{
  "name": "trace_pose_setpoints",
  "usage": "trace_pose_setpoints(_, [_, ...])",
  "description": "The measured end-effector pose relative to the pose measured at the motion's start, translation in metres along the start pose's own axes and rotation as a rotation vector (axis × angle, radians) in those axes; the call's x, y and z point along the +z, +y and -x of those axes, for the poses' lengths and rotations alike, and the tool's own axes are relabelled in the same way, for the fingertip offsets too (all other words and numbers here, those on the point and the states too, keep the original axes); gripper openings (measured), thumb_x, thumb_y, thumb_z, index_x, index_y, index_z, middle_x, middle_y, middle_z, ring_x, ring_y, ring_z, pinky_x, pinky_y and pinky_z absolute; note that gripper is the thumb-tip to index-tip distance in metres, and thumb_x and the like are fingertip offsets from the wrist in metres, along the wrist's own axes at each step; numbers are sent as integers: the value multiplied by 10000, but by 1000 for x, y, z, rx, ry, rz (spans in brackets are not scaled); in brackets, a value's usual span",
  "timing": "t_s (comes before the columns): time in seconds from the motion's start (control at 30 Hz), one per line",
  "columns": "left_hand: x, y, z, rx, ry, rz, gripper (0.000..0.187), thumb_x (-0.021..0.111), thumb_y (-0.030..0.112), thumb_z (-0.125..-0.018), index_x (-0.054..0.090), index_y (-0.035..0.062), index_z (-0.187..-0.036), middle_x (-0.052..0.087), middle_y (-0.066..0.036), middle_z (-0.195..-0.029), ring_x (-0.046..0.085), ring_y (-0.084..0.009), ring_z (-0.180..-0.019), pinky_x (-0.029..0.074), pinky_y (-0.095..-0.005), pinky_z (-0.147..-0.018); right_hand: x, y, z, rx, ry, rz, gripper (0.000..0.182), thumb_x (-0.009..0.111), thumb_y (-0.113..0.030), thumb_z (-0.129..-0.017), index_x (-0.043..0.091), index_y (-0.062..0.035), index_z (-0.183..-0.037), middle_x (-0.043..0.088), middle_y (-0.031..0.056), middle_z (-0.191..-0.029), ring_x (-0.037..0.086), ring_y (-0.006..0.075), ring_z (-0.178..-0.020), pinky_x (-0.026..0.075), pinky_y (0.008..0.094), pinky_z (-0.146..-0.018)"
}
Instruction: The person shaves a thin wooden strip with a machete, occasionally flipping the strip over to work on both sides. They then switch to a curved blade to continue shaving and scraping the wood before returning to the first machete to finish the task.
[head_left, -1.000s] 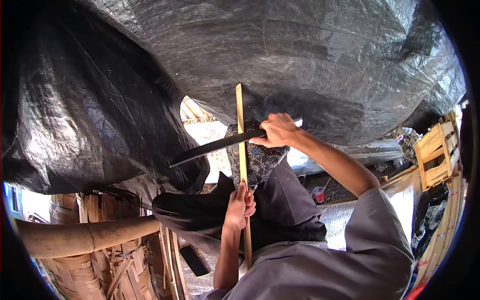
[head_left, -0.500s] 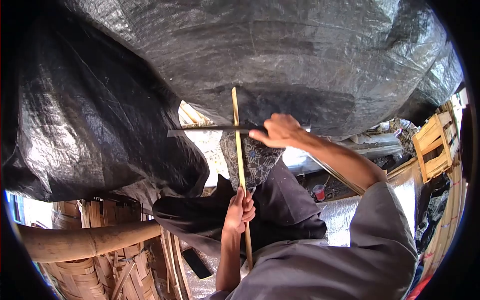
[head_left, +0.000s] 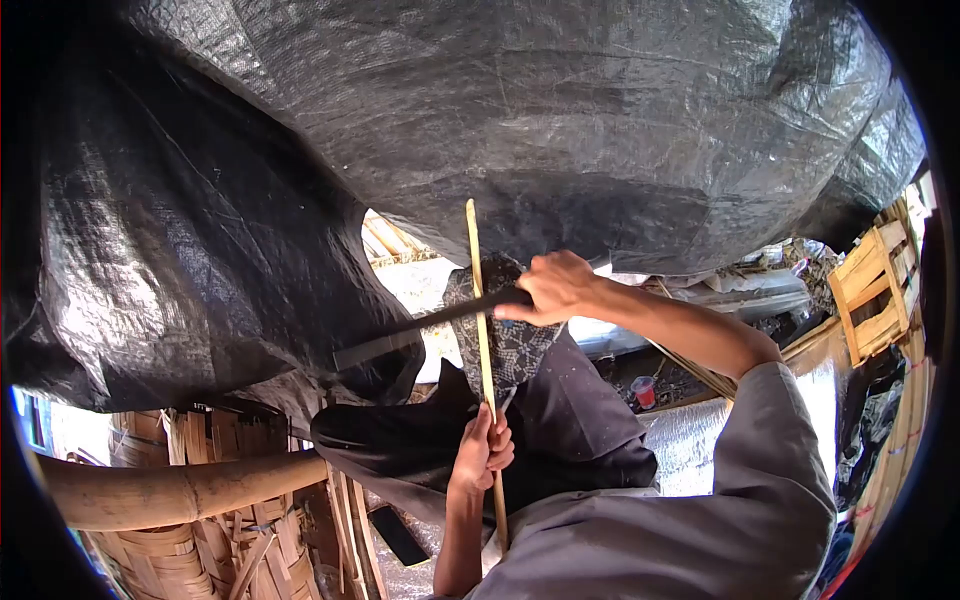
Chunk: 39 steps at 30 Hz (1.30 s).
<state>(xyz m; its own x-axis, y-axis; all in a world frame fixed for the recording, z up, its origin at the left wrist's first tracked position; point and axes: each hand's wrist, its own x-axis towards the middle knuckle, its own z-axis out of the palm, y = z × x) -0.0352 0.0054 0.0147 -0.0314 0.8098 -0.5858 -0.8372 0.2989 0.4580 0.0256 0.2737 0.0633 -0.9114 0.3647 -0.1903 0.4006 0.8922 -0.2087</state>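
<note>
I have the pale strip (head_left: 485,355) running nearly vertically through centre frame, its lower part clasped in the left hand (head_left: 484,455); the right hand (head_left: 556,288), nearer its top, curls tightly around a dark blade (head_left: 400,336) slanting across it. Patterned cloth (head_left: 525,350) lies behind, black sheeting (head_left: 500,110) fills the upper frame.

A long pale strip (head_left: 486,350) is gripped in the left hand (head_left: 483,455); a dark blade (head_left: 420,324) is held across it by the right hand (head_left: 555,288), over patterned cloth (head_left: 525,350). Dark tarpaulin (head_left: 550,120) is seen beyond.
</note>
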Motion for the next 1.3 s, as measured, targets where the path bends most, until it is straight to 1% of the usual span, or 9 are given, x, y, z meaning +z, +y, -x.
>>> trace_pose_setpoints(0.07, [1,-2,3,-4,16,-36,425,348,468,-931,381,118,-693,245,50,-472,190,-39,-320,152,-203,-302,-3,6,-2,-44,-9,89,694,445,-733,-717,638,-78,-594,559,132,-505,600,318,-508,488,412,-471])
trace_pose_setpoints(0.17, [2,-5,12,-8,50,-76,430,331,470,-935,366,123,-685,239,54,-466,196,-39,-318,158,-202,-300,-3,42,-33,340,86,-207,761,348,-666,-823,593,2,-555,521,156,-470,575,300,-463,465,435,-463])
trace_pose_setpoints(0.2, [4,-5,12,-5,44,-59,431,329,473,-935,365,123,-685,237,54,-468,195,-38,-319,158,-201,-299,-4,48,-37,341,93,-197,804,275,-644,-862,503,27,-482,467,112,-446,494,212,-404,418,384,-402])
trace_pose_setpoints(0.47, [-6,-12,17,-9,38,-45,431,368,475,-922,385,113,-689,246,47,-486,200,-39,-337,163,-201,-314,26,51,-8,443,32,-522,848,159,-688,-844,460,-9,-434,446,130,-422,549,257,-498,459,435,-624])
trace_pose_setpoints(0.77, [16,15,-6,103,179,-116,411,472,416,-908,479,25,-778,368,16,-543,327,-59,-401,264,-199,-379,36,29,52,643,27,-1012,782,251,-626,-873,450,2,-452,411,116,-392,516,225,-439,421,409,-506])
trace_pose_setpoints(0.93, [21,39,-28,75,44,35,457,399,396,-940,524,-43,-967,432,-22,-652,382,-92,-544,323,-226,-506,9,9,45,173,264,-535,540,425,-465,-875,592,-5,-647,550,213,-565,558,410,-571,461,450,-571])
trace_pose_setpoints(1.03, [21,46,-39,55,2,95,392,423,364,-933,512,-17,-939,421,-9,-673,365,-96,-578,317,-228,-525,8,-3,27,11,305,-139,534,504,-576,-780,640,-65,-704,572,152,-558,586,351,-549,477,406,-536])
trace_pose_setpoints(1.13, [12,42,-45,51,-20,155,351,428,328,-936,512,-13,-955,458,-22,-708,410,-106,-608,356,-239,-552,3,-22,5,-57,110,43,646,473,-705,-716,641,-84,-659,569,130,-514,592,297,-464,466,396,-436])
trace_pose_setpoints(1.3, [6,42,-41,57,6,167,387,410,350,-942,511,-23,-961,497,-47,-733,471,-143,-626,411,-274,-571,16,-29,-5,-131,207,26,665,487,-706,-704,612,-63,-590,525,121,-444,573,282,-415,454,359,-398])
